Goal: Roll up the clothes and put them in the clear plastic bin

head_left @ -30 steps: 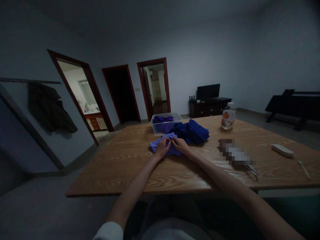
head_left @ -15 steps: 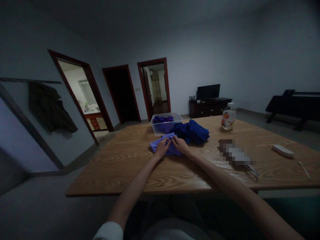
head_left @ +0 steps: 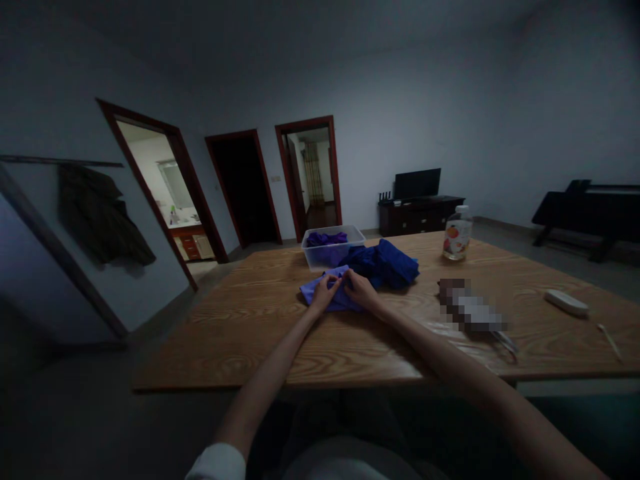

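A light purple cloth (head_left: pixel 311 291), partly folded, lies on the wooden table in front of me. My left hand (head_left: pixel 326 293) pinches it near its middle, and my right hand (head_left: pixel 359 291) grips it close beside, the fingertips of both almost meeting. Parts of the cloth are hidden under my hands. Just behind, to the right, a crumpled dark blue cloth (head_left: pixel 395 263) rests on the table. A clear plastic bin (head_left: pixel 357 235) with purple cloth (head_left: pixel 326 239) in it stands at the back, close to the blue heap.
On the right of the wooden table (head_left: pixel 240 320) stand a drink bottle (head_left: pixel 457 233), a blurred-out item with a strap (head_left: pixel 473 308), a white oblong case (head_left: pixel 566 302) and a thin white stick (head_left: pixel 610 342). The table's near edge runs below my forearms.
My fingers have shifted slightly on the light purple cloth, the right ones curling a little more. The other things on the table stay where they were.
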Motion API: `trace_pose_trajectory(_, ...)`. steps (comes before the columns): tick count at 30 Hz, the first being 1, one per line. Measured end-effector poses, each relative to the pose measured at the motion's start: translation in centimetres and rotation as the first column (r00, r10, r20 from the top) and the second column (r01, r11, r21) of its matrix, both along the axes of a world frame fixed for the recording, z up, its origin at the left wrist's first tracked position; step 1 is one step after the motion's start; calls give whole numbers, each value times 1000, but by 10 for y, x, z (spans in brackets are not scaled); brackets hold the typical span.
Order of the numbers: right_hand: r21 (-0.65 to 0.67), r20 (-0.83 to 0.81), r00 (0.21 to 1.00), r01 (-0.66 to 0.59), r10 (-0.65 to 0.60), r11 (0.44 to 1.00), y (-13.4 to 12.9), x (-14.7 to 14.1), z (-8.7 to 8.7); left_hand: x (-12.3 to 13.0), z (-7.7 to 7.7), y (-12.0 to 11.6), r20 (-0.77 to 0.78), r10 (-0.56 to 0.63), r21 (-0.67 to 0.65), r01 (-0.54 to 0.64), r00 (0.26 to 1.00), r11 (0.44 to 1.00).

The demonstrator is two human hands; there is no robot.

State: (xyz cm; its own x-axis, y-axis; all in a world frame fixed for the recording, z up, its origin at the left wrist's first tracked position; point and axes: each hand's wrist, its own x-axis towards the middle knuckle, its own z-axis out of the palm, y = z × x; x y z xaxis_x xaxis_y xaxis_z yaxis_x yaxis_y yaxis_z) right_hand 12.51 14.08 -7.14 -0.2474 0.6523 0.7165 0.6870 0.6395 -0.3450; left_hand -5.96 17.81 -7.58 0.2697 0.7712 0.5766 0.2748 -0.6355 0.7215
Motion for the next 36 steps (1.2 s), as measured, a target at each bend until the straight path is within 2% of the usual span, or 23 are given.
trace_pose_trajectory(10,-3,19,1000,-16,16,1000,-1,1,-3,-2,-3,3,21,-66,-15,67,998,998)
trace_pose_trajectory(21,-68,26,1000,-16,18,998,-2,2,0,-3,1,0,48,-89,-40,91,995,995)
trace_pose_trajectory(28,-39,11,1000,8,-7,999,0,1,-4,-2,8,-3,66,-77,-89,83,995,993)
trace_pose_trajectory(36,-52,1,1000,24,-24,998,-1,0,-1,-3,4,0,61,-80,-58,83,995,995)
